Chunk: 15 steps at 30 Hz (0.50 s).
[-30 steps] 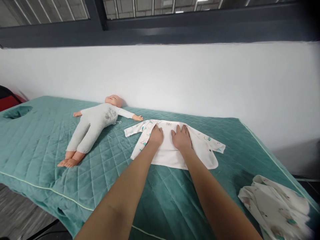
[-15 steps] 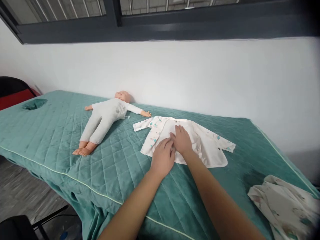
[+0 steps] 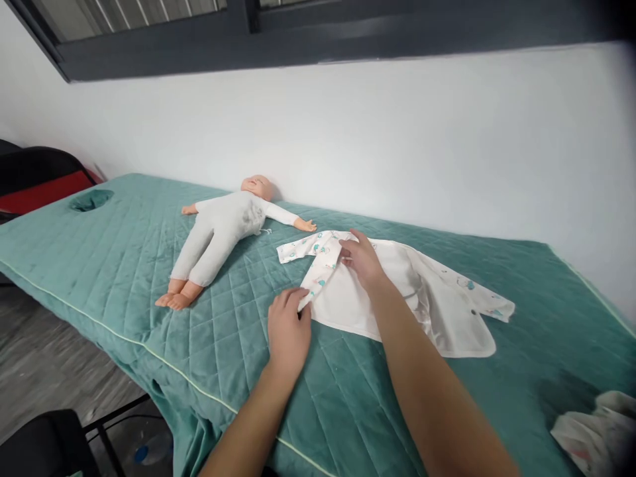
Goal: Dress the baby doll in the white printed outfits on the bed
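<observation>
A white baby shirt (image 3: 342,305) with small green and pink prints lies spread on the green quilted bed cover, its front opened and its sleeves stretched out to both sides. At its lower left corner my left hand (image 3: 289,328) is closed on the hem, thumb and fingers pinching the cloth. My right hand (image 3: 364,260) is closed on the edge of the left front panel, near the collar; its fingertips are partly hidden. Left of the shirt, a baby doll (image 3: 223,222) in a white suit lies on its back, arms spread.
The green bed cover (image 3: 124,265) has a face hole (image 3: 92,200) at its far left. A crumpled printed cloth (image 3: 599,434) lies at the right front. A white wall (image 3: 397,146) runs behind the bed. Black-and-red chair (image 3: 47,182) at far left, black seat (image 3: 47,447) below.
My hands have moved apart from the shirt's middle. The left went down to the lower left corner, the right up toward the collar, both taking hold of cloth. The view shifted right to left.
</observation>
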Available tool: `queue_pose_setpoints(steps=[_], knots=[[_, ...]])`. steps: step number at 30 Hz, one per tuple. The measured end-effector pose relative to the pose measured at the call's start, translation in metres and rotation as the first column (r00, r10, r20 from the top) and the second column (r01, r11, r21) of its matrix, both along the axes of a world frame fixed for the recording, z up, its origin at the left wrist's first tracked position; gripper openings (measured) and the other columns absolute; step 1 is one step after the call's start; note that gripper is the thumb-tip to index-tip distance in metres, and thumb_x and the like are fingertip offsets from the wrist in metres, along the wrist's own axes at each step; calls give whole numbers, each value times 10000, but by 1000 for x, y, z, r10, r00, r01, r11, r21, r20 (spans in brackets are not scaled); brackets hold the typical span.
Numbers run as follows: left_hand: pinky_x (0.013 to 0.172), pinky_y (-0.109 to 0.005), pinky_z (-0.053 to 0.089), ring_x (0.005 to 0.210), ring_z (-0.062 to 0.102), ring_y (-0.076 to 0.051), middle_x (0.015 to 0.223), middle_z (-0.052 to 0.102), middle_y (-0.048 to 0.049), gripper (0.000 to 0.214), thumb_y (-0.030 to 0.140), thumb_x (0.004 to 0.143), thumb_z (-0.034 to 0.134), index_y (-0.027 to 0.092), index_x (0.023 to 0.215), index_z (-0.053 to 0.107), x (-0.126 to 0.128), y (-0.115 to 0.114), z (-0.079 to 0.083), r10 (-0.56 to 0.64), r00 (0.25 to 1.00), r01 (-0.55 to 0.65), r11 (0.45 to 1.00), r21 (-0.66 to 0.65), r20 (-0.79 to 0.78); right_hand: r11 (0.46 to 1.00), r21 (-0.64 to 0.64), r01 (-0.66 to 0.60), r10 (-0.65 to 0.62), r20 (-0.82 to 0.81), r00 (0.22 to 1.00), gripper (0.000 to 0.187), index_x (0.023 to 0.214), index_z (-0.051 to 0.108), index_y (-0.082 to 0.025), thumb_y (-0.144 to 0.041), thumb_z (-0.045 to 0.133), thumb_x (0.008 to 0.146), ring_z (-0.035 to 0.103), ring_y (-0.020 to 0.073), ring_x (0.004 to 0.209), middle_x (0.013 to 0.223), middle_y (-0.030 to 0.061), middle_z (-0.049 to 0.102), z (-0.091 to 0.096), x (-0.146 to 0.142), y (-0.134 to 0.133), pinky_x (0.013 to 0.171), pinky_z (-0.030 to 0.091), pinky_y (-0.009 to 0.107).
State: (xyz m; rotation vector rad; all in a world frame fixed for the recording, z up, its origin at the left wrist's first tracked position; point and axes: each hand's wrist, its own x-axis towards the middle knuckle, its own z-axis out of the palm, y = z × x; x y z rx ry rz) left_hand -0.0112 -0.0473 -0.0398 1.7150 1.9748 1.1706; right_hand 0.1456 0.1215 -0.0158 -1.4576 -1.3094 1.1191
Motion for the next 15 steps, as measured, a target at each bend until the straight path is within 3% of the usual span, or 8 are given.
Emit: queue_pose_setpoints(steps=[4,8,12,15], knots=[[747,-327,535,807,649,-194,894,719,-36,239,387,958,517,224,1000,686,-3,5,4,127,950,-128,992,-15,285,1000,-10,19,-21,-276,961,738,1416,488,-240,-377,682,718,635,173,927,964,2,627,-2,3,-4,663,531,232],[742,-304,520,828,638,-173,1013,702,-47,298,422,964,508,204,1127,629,-3,1,4,179,881,-215,976,33,439,987,140,78,-54,-170,984,685,1374,538,-261,-362,666,709,582,161,905,895,-36,560,-7,-1,-6,802,516,287],[913,-361,519,1111,608,-228,1224,613,-110,273,289,947,508,207,1178,628,-3,-1,-1,136,955,-182,970,162,263,973,213,90,-83,-39,996,645,1359,557,-210,-341,612,730,560,148,775,791,-55,542,-14,1,-6,837,485,314],[1074,-434,451,1301,515,-283,1347,552,-130,321,209,903,529,210,1198,655,-1,-1,-3,119,992,-122,984,129,30,967,221,125,-120,-37,992,608,1329,561,-189,-331,581,738,586,162,750,829,-24,603,-17,7,-6,772,501,315]])
